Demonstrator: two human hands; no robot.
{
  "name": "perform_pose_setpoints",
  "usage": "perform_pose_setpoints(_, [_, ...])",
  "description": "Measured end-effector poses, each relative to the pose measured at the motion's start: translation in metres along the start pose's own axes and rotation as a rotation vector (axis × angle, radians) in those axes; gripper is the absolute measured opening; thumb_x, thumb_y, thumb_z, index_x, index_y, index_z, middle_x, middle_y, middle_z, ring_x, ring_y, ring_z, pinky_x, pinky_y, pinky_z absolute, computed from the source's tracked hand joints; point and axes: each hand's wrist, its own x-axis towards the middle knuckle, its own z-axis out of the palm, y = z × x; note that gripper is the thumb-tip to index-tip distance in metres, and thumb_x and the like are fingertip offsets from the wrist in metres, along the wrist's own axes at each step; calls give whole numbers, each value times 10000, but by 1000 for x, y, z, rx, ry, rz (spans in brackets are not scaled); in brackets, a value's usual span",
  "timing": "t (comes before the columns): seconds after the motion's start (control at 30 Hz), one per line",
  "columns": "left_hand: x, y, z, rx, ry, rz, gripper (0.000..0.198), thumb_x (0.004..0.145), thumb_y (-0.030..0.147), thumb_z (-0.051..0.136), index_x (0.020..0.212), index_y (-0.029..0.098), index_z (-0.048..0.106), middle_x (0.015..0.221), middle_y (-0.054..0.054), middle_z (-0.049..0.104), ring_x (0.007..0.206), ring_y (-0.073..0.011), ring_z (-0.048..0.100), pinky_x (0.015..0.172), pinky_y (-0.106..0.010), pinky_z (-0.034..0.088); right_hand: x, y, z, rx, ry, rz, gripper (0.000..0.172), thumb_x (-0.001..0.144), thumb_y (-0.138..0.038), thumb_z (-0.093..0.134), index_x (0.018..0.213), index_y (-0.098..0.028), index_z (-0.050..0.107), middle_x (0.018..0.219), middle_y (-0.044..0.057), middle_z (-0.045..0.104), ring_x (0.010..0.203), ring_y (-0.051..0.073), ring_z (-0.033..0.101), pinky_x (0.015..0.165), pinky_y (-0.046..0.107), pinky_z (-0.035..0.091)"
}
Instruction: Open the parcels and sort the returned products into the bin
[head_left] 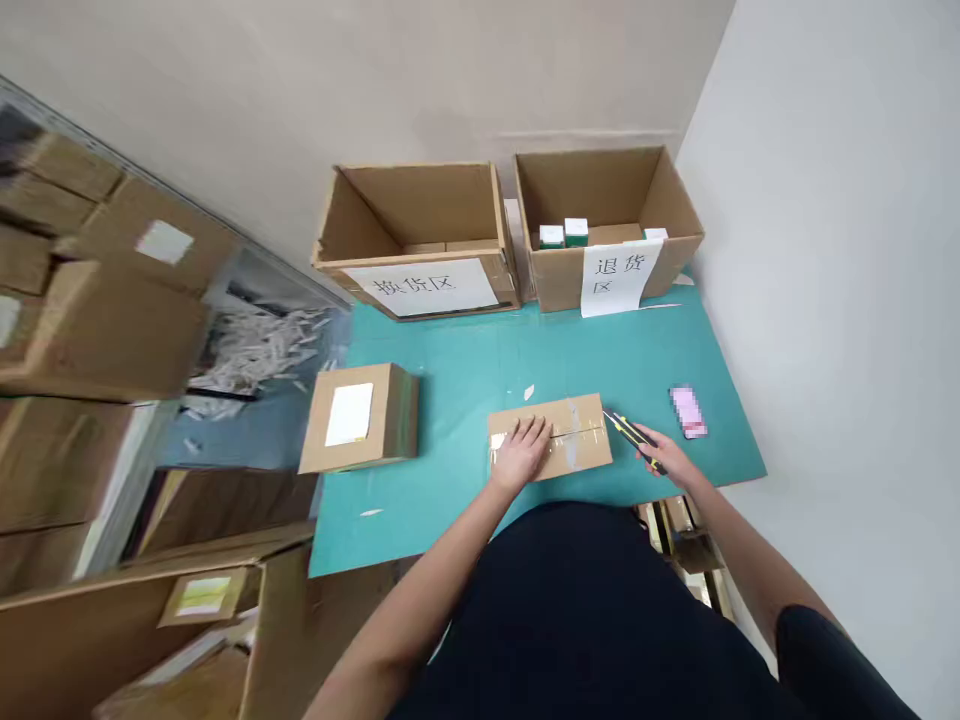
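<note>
A flat cardboard box [581, 452], sealed with clear tape along its seam, lies on the green table mat. Resting on the left part of its top is my left hand [520, 452], fingers spread and laid flat. My right hand [667, 458] is closed around a black and yellow utility knife [634, 432]. The knife's blade points left, with its tip at the box's right edge; whether it touches the cardboard I cannot tell.
Two open cardboard boxes, left [420, 285] and right [555, 280], with handwritten signs stand at the back. A labelled carton [319, 440] sits left, a pink phone [688, 410] right. Stacked cartons [112, 330] fill the left side; a white wall [847, 250] borders the right.
</note>
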Motion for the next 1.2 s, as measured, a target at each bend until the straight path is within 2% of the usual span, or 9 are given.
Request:
perform_pose_setpoints(0.3, [-2, -3, 3, -64, 29, -11, 458, 985, 154, 435, 1412, 235, 579, 1447, -123, 592, 1383, -280, 520, 1188, -496, 347, -6, -10, -8, -86, -30, 45, 749, 854, -416, 672, 1543, -290, 408, 781, -21, 663, 443, 71, 510, 355, 172, 350])
perform_pose_setpoints(0.53, [-4, -3, 3, -33, 48, -14, 425, 994, 152, 420, 1376, 199, 603, 1435, -131, 602, 1384, -285, 518, 1183, -498, 359, -12, -22, -10, -135, -53, 78, 735, 852, -376, 666, 1540, -302, 417, 748, -41, 636, 435, 66, 490, 359, 170, 347])
perform_pose_setpoints(0.87, [-3, -3, 1, -28, 73, -8, 365, 1023, 221, 429, 1311, 180, 648, 1391, -131, 639, 1339, -287, 563, 1151, -479, 404, -33, -13, -10, -153, -56, 122, 749, 837, -392, 679, 1535, -295, 426, 728, -49, 627, 428, 68, 485, 372, 179, 345])
perform_pose_setpoints(1.03, [-1, -3, -5, -69, 33, -24, 372, 1027, 248, 418, 1318, 214, 648, 1382, -123, 647, 1331, -278, 569, 1142, -481, 408, -40, 1, -15, -115, -25, 106, 740, 840, -446, 682, 1524, -291, 443, 791, -22, 662, 460, 76, 522, 378, 179, 353])
perform_pose_setpoints(1.13, [3, -5, -13, -81, -37, -37, 383, 1024, 281, 430, 1351, 236, 624, 1418, -118, 620, 1355, -277, 545, 1147, -475, 398, -32, 6, -12, -45, 31, 75, 809, 811, -486, 700, 1539, -276, 416, 770, -25, 656, 438, 73, 507, 366, 181, 343])
perform_pose_setpoints(1.2, [9, -10, -21, -85, -101, -47, 411, 1003, 313, 485, 1397, 251, 585, 1471, -116, 573, 1411, -294, 478, 1178, -499, 350, -26, 6, -8, -20, 43, 61, 847, 791, -500, 711, 1544, -262, 407, 751, -29, 649, 422, 73, 496, 354, 184, 338])
